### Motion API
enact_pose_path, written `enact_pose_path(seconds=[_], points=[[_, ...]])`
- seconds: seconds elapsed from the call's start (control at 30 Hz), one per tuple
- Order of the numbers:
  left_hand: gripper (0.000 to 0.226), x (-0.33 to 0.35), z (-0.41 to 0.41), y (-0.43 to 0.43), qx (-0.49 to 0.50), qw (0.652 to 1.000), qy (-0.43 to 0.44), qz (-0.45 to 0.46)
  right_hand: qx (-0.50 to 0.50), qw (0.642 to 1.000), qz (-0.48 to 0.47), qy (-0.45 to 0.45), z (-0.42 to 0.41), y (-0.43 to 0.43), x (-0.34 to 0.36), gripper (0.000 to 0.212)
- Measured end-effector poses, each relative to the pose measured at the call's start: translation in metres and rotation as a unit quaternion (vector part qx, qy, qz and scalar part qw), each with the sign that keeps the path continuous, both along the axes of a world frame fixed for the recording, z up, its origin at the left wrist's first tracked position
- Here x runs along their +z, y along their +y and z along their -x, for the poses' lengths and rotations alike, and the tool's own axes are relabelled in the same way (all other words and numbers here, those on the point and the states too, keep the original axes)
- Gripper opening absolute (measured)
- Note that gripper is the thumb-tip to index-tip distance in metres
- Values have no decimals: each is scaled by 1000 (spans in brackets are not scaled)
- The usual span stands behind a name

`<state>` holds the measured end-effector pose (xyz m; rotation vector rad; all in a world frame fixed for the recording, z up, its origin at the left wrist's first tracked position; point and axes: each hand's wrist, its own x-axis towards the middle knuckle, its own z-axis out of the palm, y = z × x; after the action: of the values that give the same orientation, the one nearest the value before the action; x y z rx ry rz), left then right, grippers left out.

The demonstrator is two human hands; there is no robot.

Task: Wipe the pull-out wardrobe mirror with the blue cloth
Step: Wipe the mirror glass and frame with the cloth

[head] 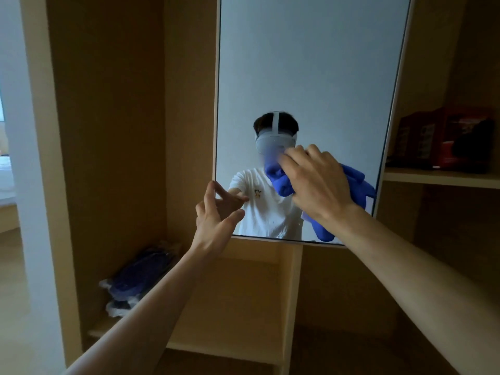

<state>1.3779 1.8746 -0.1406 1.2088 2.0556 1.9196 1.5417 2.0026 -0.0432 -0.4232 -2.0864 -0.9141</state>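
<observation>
clutching blue cloth on mirror, r grip

The mirror is a tall rectangular pane in a thin pale frame with a dark inner line. It stands upright, and in this view its top leans slightly toward 1 o'clock. Most of the glass reflects a plain pale wall. The blue cloth is vivid blue and bunched into soft folds. It is pressed to the glass at about 5 o'clock from the pane's middle, under the right grip. Loose ends stick out toward 3 and 6 o'clock, near the mirror's bottom edge.
</observation>
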Motion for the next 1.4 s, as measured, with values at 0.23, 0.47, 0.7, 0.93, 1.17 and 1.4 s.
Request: enact_pose_path(seconds=[0.23,0.47,0.7,0.93,1.17,1.4], points=[[101,5,-3,-1,4,1000,-12,-4,29,993,-29,-110,4,-6,-64,39],[100,3,-4,-2,2,1000,-19,-3,-3,1000,-23,16,7,6,-12,37],[100,5,-8,-2,12,1000,-10,-4,25,996,-12,-79,3,-4,-63,32],[103,8,-9,-2,6,1000,-24,15,-4,1000,-8,-1,0,0,-13,39],[103,6,-9,-1,8,1000,-23,11,9,999,21,29,2,3,-1,39],[97,6,-8,-1,17,1000,-14,-3,16,999,9,-44,3,0,-50,35]])
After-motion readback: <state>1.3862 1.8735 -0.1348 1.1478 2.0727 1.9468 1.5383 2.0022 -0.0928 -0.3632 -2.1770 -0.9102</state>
